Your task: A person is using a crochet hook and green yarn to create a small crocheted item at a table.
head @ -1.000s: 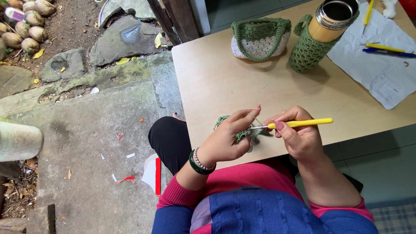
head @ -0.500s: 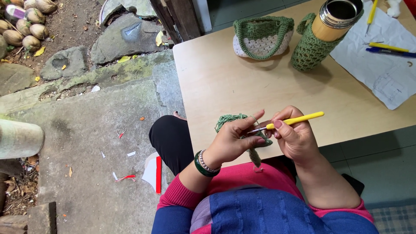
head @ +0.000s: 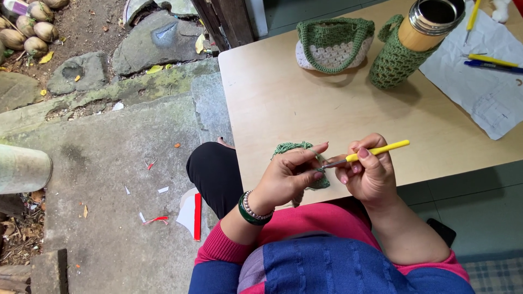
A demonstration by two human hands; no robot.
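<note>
Left hand (head: 286, 177): we pinch the green crochet piece (head: 294, 149) at the table's (head: 283, 98) near edge | right hand (head: 370, 174): fingers pressed around the yellow hook (head: 376, 151) | piece likely light, soft, floppy; best held beside the working loop.

Table clutter and yard debris lying around the grip

Beyond the grip, a green-and-white crocheted bag (head: 334, 44) is sitting on the wooden table (head: 283, 103), with a flask in a green crocheted sleeve (head: 414, 41) standing to its right; farther right, pens (head: 493, 61) are lying on paper sheets (head: 485, 87). Far left of the grip, coconuts (head: 27, 30) are lying beyond the flat stones (head: 158, 41), and red scraps (head: 197, 216) are littering the concrete.
</note>
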